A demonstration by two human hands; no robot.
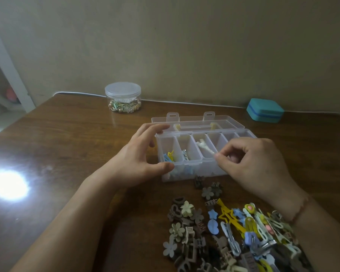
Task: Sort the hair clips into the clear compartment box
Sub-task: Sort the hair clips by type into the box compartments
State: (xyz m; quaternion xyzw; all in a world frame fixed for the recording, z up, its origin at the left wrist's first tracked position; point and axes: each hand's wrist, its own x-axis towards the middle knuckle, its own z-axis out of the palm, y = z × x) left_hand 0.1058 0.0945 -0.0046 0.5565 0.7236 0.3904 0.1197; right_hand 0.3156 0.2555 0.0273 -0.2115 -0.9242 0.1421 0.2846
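Hair clips (232, 238) lie heaped on the brown wooden counter (67, 146) at about five o'clock from the middle of the view: muted flower and claw shapes on the heap's nine o'clock side, brighter yellow, blue and cream snap clips on its three o'clock side, with a yellow star clip (229, 214) between them. Just beyond the heap, toward twelve o'clock, stands the clear compartment box (192, 169), its lid (198, 119) swung back flat behind it. The left hand (137, 156) grips the box's nine o'clock end, thumb curled against the near wall and fingers bent over the far corner. The right hand (251, 160) sits at the box's three o'clock end and pinches one end of a white clip (204, 147) between thumb and forefinger; the clip slants over the third compartment from the left hand, and whether its far end touches the compartment floor cannot be told. The first compartment holds blue and yellow clips (169, 156), and the second holds a few more whose colours are hard to make out. A string bracelet (300, 209) circles the right wrist. At eleven o'clock near the wall stands a clear round lidded jar (123, 97) of small trinkets; at two o'clock, well apart from the box, rests a teal case (265, 110). A bright glare patch (8, 184) lies on the counter at nine o'clock.
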